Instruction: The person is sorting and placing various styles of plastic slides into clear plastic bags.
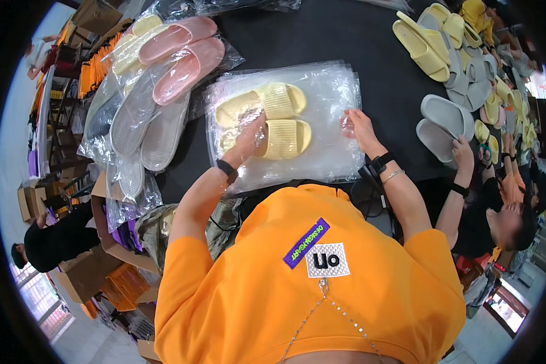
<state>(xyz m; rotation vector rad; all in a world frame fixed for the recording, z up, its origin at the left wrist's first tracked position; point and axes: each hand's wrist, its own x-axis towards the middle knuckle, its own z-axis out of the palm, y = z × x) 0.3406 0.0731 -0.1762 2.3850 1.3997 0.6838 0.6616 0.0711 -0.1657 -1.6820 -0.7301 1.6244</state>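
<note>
A pair of yellow slippers (279, 118) lies side by side inside a clear plastic bag (327, 97), on top of a stack of such bags on the black table (346, 36). My left hand (252, 134) reaches into the bag's near opening and rests on the slippers' heel end. My right hand (358, 126) pinches the bag's right edge, fingers closed on the plastic.
Bagged pink slippers (185, 51) and grey slippers (151, 124) pile up at the left. Loose yellow slippers (424, 45) and grey slippers (446, 118) lie at the right, where another person's hand (463, 155) touches a grey pair. Cardboard boxes (94, 267) stand on the floor at lower left.
</note>
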